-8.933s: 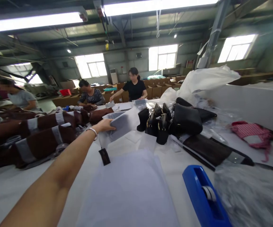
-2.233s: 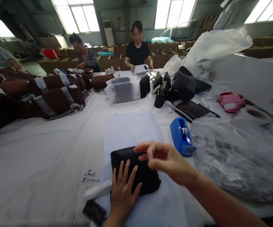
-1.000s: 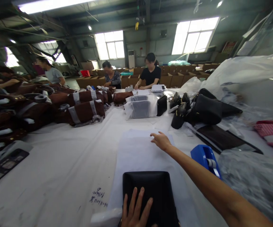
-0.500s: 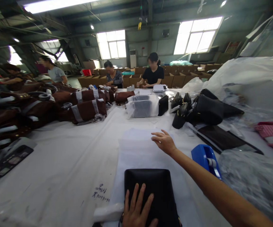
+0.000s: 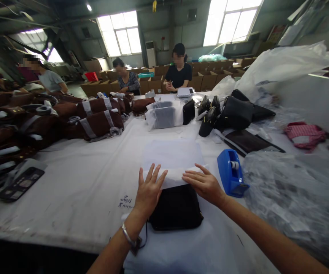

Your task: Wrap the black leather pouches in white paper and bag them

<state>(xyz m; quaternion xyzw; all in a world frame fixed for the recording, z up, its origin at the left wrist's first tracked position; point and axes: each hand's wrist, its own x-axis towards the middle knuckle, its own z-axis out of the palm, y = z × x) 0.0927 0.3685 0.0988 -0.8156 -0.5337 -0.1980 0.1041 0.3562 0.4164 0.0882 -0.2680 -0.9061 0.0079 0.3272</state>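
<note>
A black bag (image 5: 177,211) lies flat on sheets of thin white paper (image 5: 172,149) in front of me. The paper is folded back over its far edge. My left hand (image 5: 149,190) rests on the left end of this fold, fingers stretched and spread, with a bracelet on the wrist. Flat along the right end of the fold lies my right hand (image 5: 205,184), its fingers extended. Both palms face down and neither hand grips anything that I can see. A dark cord and a small tag hang beside the bag near my left wrist.
A blue tape dispenser (image 5: 231,173) stands right of my right hand, beside crumpled clear plastic (image 5: 290,205). Black bags (image 5: 235,112) are piled at the back right, brown bags (image 5: 98,125) at the left. A phone (image 5: 21,183) lies at the left. Several people work beyond the table.
My left hand has moved forward off the middle of the bag to the paper. The paper is now folded over the bag's far edge, and my right hand has come down onto it.
</note>
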